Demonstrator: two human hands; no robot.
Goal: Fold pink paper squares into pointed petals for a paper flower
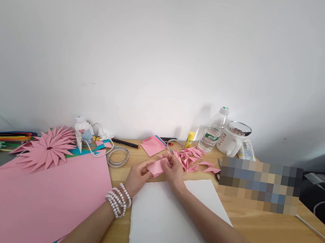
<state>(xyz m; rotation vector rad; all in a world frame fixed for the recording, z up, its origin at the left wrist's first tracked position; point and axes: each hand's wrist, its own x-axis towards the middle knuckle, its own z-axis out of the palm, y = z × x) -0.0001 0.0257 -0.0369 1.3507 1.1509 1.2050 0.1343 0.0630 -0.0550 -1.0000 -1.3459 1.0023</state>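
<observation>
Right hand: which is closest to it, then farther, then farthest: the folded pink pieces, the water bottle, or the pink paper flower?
From the right hand:
1. Folded pink pieces, just beyond the fingers.
2. Water bottle, back right by the wall.
3. Pink paper flower, far left.

my wooden desk [271,233] is pretty crowded; big pink sheet [30,195] on the left, white sheet [164,228] in front of me, paper flower [47,148], pile of folded pink triangles [195,159], glue stick [189,139], water bottle [214,131], mug [233,139], cable coil [118,156] further back
</observation>
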